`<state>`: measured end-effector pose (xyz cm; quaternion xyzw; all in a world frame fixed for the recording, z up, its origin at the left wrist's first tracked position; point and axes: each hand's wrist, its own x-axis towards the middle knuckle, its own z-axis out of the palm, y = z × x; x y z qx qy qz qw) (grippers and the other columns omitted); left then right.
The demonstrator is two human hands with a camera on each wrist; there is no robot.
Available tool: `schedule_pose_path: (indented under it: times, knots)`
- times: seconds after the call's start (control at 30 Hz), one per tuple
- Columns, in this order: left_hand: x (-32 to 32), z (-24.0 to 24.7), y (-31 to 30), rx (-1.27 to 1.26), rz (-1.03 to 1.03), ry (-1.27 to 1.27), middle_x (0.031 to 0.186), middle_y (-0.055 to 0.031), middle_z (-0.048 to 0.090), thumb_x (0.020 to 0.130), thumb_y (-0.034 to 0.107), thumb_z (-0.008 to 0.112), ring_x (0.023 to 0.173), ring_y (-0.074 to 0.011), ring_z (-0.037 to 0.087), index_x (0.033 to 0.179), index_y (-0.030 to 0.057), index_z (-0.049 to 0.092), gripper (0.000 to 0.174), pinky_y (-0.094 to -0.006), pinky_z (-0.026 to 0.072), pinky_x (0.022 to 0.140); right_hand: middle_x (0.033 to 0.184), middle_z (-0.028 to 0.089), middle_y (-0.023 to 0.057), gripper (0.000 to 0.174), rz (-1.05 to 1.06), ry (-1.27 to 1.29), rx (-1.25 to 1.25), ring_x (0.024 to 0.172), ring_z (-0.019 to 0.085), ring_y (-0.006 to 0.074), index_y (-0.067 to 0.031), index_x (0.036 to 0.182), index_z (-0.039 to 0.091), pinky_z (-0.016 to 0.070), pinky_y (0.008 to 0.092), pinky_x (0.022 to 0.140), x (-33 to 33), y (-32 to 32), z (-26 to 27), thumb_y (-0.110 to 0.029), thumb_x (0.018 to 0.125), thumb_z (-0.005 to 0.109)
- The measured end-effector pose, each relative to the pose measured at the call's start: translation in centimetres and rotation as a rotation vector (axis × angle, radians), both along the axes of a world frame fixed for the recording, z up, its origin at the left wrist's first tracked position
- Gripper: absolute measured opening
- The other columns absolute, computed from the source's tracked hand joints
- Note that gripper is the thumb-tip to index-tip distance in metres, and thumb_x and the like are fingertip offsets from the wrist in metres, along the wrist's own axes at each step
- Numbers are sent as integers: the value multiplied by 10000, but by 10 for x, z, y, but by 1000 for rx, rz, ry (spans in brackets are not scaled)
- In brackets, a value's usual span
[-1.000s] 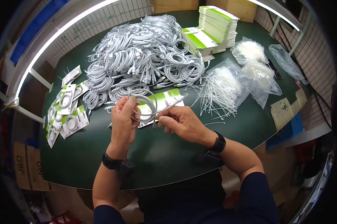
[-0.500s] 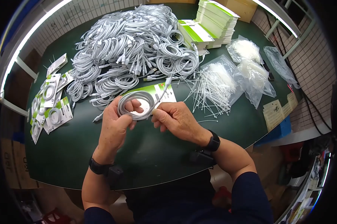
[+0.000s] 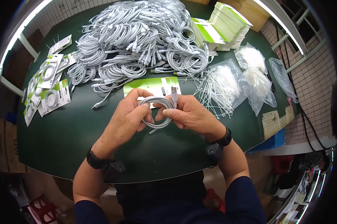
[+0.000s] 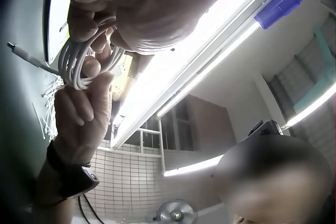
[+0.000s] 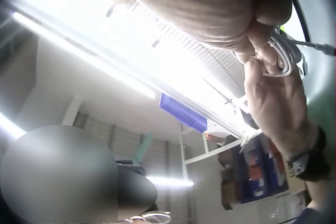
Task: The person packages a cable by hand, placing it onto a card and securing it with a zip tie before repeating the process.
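Note:
A coiled grey-white cable (image 3: 156,125) is held between both hands in the head view. The left hand (image 3: 127,117) grips the coil's left side, thumb on top. The right hand (image 3: 192,115) pinches its right side, where a USB plug (image 3: 174,91) points up. The cable's other end (image 3: 153,131) sticks out below the coil. Behind the hands lies a green and white card (image 3: 153,84). In the left wrist view the coil (image 4: 76,64) passes round fingers, and a thin connector (image 4: 23,53) juts out. The right wrist view shows the coil (image 5: 285,58) partly hidden by the hands.
A large heap of coiled cables (image 3: 131,37) covers the back. Carded cables (image 3: 51,99) lie at the left. Stacked cards (image 3: 230,24) stand at the back right, near loose white cable ties (image 3: 217,89) and clear bags (image 3: 258,84).
The right hand has closed in on the coil, and the plug now stands upright beside it. The coil has moved right, and the left hand's thumb lies over it. The head view has shifted.

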<state>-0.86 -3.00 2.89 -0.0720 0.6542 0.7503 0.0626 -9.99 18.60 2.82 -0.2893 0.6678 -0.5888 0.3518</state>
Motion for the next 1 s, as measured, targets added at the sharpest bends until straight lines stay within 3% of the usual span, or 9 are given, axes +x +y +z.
schedule_pose_path:
  times: [0.07, 0.23, 0.47, 0.5, 0.6, 0.73, 0.8, 0.93, 1.0]
  knots:
    - [0, 1, 1, 12, -42, -28, 833, -54, 645, 953, 37, 525, 628, -63, 524, 1306, -25, 517, 358, -203, 396, 521, 881, 678, -2, 257, 48, -266, -63, 596, 515, 40, 6, 1235, 680, 393, 199, 523, -1, 2, 2, -198, 1086, 628]
    - [-4, -13, -2, 54, 21, 107, 906, -76, 705, 1000, -3, 546, 722, -72, 611, 1330, -31, 535, 331, -228, 455, 566, 900, 692, 14, 290, 113, -354, -89, 590, 522, 33, 19, 1261, 671, 400, 180, 510, -12, 5, -16, -213, 1103, 601]
    - [-5, -16, 2, -26, 156, 364, 992, -78, 734, 990, -82, 624, 925, -127, 725, 1250, -43, 621, 264, -225, 550, 813, 938, 668, 41, 426, 129, -477, -285, 596, 547, 79, -1, 1121, 656, 451, 214, 526, -6, 3, -15, -388, 1156, 483]
    - [-5, -15, 6, -44, 147, 368, 992, -78, 734, 990, -82, 624, 925, -127, 725, 1250, -43, 621, 264, -225, 550, 813, 938, 668, 41, 426, 129, -473, -306, 596, 547, 79, -1, 1121, 656, 451, 214, 526, -7, 2, -17, -388, 1156, 483]
    - [-8, -10, 20, -142, 513, 626, 1053, -77, 724, 998, -48, 656, 878, -118, 711, 1215, -42, 643, 217, -229, 551, 774, 938, 649, 48, 440, -36, -298, -317, 625, 559, 100, -25, 1077, 608, 472, 239, 555, -12, 0, -26, -433, 1155, 461]
    - [17, -18, 17, -286, 390, 671, 1110, -90, 706, 999, -33, 673, 897, -118, 698, 1282, -38, 623, 287, -236, 552, 730, 954, 638, 55, 420, -190, -255, -468, 651, 565, 106, -37, 1096, 577, 486, 254, 584, -14, 1, -24, -433, 1158, 448]
    - [18, -25, 22, -312, 31, 437, 1149, -103, 687, 1038, 40, 652, 910, -117, 684, 1276, -40, 618, 253, -232, 540, 678, 961, 637, 53, 419, -214, -250, -513, 652, 565, 107, -41, 1095, 573, 486, 257, 588, -15, 3, -24, -435, 1157, 447]
    - [2, -30, 38, -48, -10, 71, 1109, -91, 699, 1077, 117, 622, 929, -117, 678, 1266, -34, 608, 242, -242, 538, 721, 974, 633, 49, 417, -209, -283, -552, 656, 568, 111, -48, 1092, 569, 492, 263, 597, -13, 1, -25, -440, 1157, 444]
    - [-3, -33, 43, 70, 87, 114, 1098, -87, 701, 1083, 137, 619, 912, -115, 673, 1257, -28, 608, 240, -253, 537, 741, 975, 632, 46, 420, -180, -329, -532, 659, 572, 113, -50, 1085, 574, 499, 263, 600, -8, -2, -28, -442, 1158, 441]
